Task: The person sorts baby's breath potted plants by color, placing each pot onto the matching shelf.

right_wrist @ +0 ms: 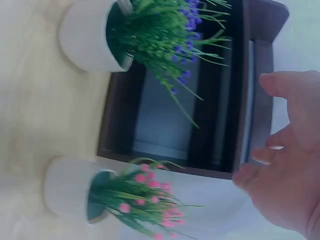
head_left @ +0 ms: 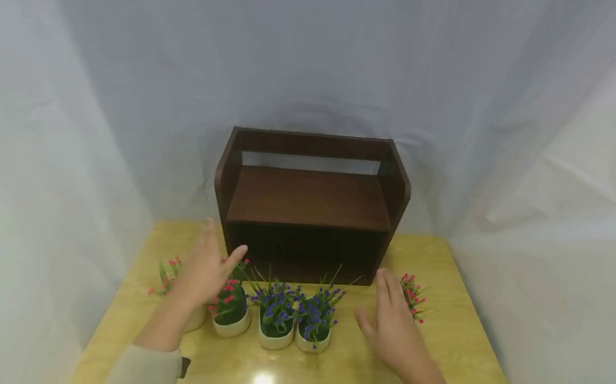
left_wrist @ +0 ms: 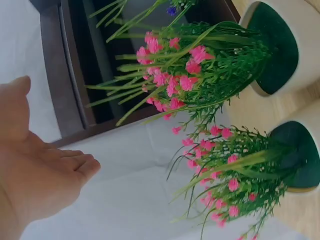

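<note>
My left hand (head_left: 203,275) is held above the table with its thumb spread and nothing in its grasp. Close by are a pink-flowered potted plant (head_left: 233,325) and another pink-flowered plant (head_left: 168,277), partly hidden by this hand. On the right, my right hand (head_left: 394,329) hovers with fingers extended, holding nothing. It overlaps a third pink-flowered plant (head_left: 412,293), whose white pot (right_wrist: 70,192) shows in the right wrist view. Between the hands stand two plants with blue-purple flowers, one on the left (head_left: 276,314) and one on the right (head_left: 315,321).
A dark brown two-tier shelf (head_left: 313,199) stands behind the plants at the back of the light wooden table (head_left: 344,383). Pale sheeting (head_left: 323,49) hangs behind and along both sides. A small dark object (head_left: 185,367) shows beside the left sleeve.
</note>
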Action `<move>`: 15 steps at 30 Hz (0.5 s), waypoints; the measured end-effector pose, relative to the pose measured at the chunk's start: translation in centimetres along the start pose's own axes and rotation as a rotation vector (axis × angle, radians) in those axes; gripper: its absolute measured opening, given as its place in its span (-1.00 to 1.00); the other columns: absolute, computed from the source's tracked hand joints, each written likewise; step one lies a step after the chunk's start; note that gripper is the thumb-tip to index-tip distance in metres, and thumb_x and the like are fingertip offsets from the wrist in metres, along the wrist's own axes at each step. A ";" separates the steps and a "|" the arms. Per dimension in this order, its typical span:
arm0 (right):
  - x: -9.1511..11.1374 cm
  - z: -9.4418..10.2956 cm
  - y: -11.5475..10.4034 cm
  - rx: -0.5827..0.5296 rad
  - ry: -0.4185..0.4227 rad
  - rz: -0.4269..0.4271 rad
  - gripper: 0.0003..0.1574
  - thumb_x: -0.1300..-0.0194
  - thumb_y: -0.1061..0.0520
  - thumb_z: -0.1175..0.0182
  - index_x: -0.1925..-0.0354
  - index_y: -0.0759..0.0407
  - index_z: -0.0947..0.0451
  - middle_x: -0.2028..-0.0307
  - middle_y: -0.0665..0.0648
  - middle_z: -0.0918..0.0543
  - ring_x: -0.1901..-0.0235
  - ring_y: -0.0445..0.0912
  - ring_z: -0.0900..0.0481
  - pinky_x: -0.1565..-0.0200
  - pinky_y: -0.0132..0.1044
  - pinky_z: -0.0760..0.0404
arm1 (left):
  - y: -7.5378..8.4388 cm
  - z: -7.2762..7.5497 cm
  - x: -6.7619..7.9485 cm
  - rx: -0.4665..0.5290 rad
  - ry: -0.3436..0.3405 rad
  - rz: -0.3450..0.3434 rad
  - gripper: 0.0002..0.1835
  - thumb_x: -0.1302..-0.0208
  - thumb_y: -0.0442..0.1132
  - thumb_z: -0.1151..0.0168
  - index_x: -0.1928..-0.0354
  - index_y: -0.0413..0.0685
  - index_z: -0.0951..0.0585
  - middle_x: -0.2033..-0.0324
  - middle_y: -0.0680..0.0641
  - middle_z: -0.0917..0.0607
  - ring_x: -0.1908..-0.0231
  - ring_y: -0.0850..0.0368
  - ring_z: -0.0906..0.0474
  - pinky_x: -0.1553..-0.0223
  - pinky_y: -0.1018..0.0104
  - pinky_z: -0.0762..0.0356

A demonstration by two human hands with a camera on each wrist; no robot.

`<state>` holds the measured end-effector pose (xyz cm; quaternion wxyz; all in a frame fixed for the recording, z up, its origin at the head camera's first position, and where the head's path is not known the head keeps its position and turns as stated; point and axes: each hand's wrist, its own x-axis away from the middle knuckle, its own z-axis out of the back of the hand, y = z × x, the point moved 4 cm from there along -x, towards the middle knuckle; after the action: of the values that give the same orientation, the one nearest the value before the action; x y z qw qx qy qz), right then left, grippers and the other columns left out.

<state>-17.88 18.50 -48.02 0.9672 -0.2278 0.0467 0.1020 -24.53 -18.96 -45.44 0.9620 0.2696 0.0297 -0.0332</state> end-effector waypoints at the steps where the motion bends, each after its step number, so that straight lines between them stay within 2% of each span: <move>1: 0.3 -0.4 0.0 -0.019 -0.023 -0.012 0.20 -0.59 -0.14 -0.29 -0.73 0.35 0.16 -0.73 0.41 0.02 -0.69 0.41 -0.05 -0.59 0.37 -0.30 | -0.4 0.2 -0.3 0.047 -0.026 0.027 0.24 -0.57 0.55 0.24 -0.68 -0.34 0.45 -0.70 -0.50 0.20 -0.66 -0.56 0.03 -0.63 -0.46 -0.12; 3: 0.8 -1.3 0.1 -0.060 -0.066 -0.045 0.22 -0.59 -0.11 -0.30 -0.75 0.30 0.22 -0.74 0.39 0.04 -0.66 0.41 -0.15 -0.53 0.32 -0.44 | -1.0 0.7 -1.0 0.125 -0.066 0.076 0.27 -0.53 0.59 0.28 -0.67 -0.27 0.54 -0.69 -0.51 0.20 -0.64 -0.59 -0.01 -0.62 -0.48 -0.13; 4: 1.1 -1.8 0.1 -0.078 -0.082 -0.058 0.23 -0.58 -0.10 -0.32 -0.75 0.28 0.23 -0.74 0.37 0.05 -0.60 0.42 -0.28 -0.46 0.24 -0.57 | -1.3 1.0 -1.4 0.151 -0.082 0.097 0.27 -0.53 0.60 0.27 -0.66 -0.24 0.57 -0.69 -0.53 0.16 -0.60 -0.59 -0.15 -0.58 -0.48 -0.25; 5: 1.2 -2.2 0.0 -0.101 -0.095 -0.066 0.24 -0.56 -0.08 -0.34 -0.76 0.27 0.22 -0.74 0.37 0.03 -0.56 0.41 -0.35 -0.41 0.21 -0.63 | -1.7 1.4 -1.8 0.168 -0.091 0.119 0.27 -0.53 0.60 0.26 -0.66 -0.22 0.58 -0.69 -0.53 0.14 -0.57 -0.60 -0.19 -0.56 -0.49 -0.27; 7: 1.4 -3.3 0.0 -0.134 -0.114 -0.076 0.25 -0.53 -0.06 -0.38 -0.76 0.26 0.19 -0.73 0.37 -0.02 -0.37 0.38 -0.58 -0.18 0.07 -0.80 | -2.4 2.1 -2.5 0.213 -0.080 0.137 0.25 -0.57 0.54 0.20 -0.68 -0.23 0.55 -0.68 -0.54 0.10 -0.56 -0.61 -0.21 -0.56 -0.50 -0.26; 8: 1.5 -3.9 0.0 -0.154 -0.122 -0.082 0.25 -0.52 -0.06 -0.39 -0.75 0.26 0.17 -0.73 0.37 -0.03 -0.35 0.37 -0.60 -0.17 0.07 -0.81 | -2.7 2.4 -2.9 0.238 -0.069 0.142 0.23 -0.59 0.50 0.15 -0.69 -0.24 0.51 -0.69 -0.54 0.09 -0.58 -0.61 -0.17 -0.57 -0.50 -0.23; 10: 1.7 -5.1 0.2 -0.191 -0.142 -0.085 0.26 -0.50 -0.07 -0.41 -0.74 0.29 0.14 -0.73 0.38 -0.03 -0.39 0.39 -0.56 -0.24 0.11 -0.77 | -3.1 2.8 -3.7 0.307 -0.035 0.136 0.17 -0.63 0.39 0.05 -0.72 -0.25 0.41 -0.69 -0.52 0.03 -0.60 -0.58 -0.17 -0.60 -0.47 -0.21; 11: 1.8 -5.8 0.4 -0.217 -0.155 -0.086 0.27 -0.49 -0.08 -0.42 -0.74 0.30 0.12 -0.72 0.40 -0.04 -0.47 0.42 -0.48 -0.35 0.20 -0.69 | -3.4 2.9 -4.1 0.343 -0.019 0.133 0.14 -0.64 0.35 0.00 -0.73 -0.27 0.35 -0.70 -0.50 0.04 -0.65 -0.56 -0.04 -0.65 -0.47 -0.09; 12: 1.9 -6.6 0.6 -0.241 -0.169 -0.090 0.28 -0.47 -0.10 -0.43 -0.74 0.31 0.12 -0.72 0.41 -0.02 -0.50 0.43 -0.43 -0.41 0.24 -0.63 | -3.6 2.9 -4.5 0.375 -0.002 0.131 0.11 -0.65 0.30 -0.04 -0.73 -0.28 0.28 -0.69 -0.50 -0.01 -0.66 -0.54 -0.03 -0.67 -0.44 -0.07; 13: 2.0 -7.3 0.8 -0.267 -0.181 -0.090 0.30 -0.45 -0.10 -0.45 -0.73 0.32 0.12 -0.72 0.42 -0.02 -0.56 0.44 -0.34 -0.49 0.31 -0.50 | -3.7 3.0 -4.8 0.404 0.013 0.131 0.07 -0.65 0.26 -0.08 -0.73 -0.29 0.22 -0.68 -0.50 -0.07 -0.65 -0.52 -0.07 -0.67 -0.42 -0.09; 14: 2.1 -8.1 1.1 -0.282 -0.186 -0.086 0.32 -0.44 -0.12 -0.46 -0.73 0.35 0.11 -0.72 0.44 -0.02 -0.64 0.44 -0.17 -0.56 0.40 -0.33 | -3.9 2.9 -5.2 0.424 0.025 0.139 0.05 -0.64 0.24 -0.11 -0.73 -0.28 0.16 -0.66 -0.49 -0.13 -0.65 -0.50 -0.10 -0.67 -0.40 -0.11; 15: 2.1 -8.9 1.4 -0.300 -0.193 -0.086 0.34 -0.42 -0.14 -0.47 -0.72 0.36 0.11 -0.71 0.45 -0.03 -0.65 0.45 -0.14 -0.58 0.43 -0.28 | -4.1 2.9 -5.5 0.444 0.036 0.147 0.03 -0.63 0.22 -0.13 -0.73 -0.28 0.11 -0.65 -0.49 -0.18 -0.64 -0.48 -0.14 -0.67 -0.38 -0.15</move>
<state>-16.50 16.09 -56.81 0.9258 -0.3606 -0.0717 0.0876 -30.24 -23.68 -44.68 0.8782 0.4766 0.0192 0.0359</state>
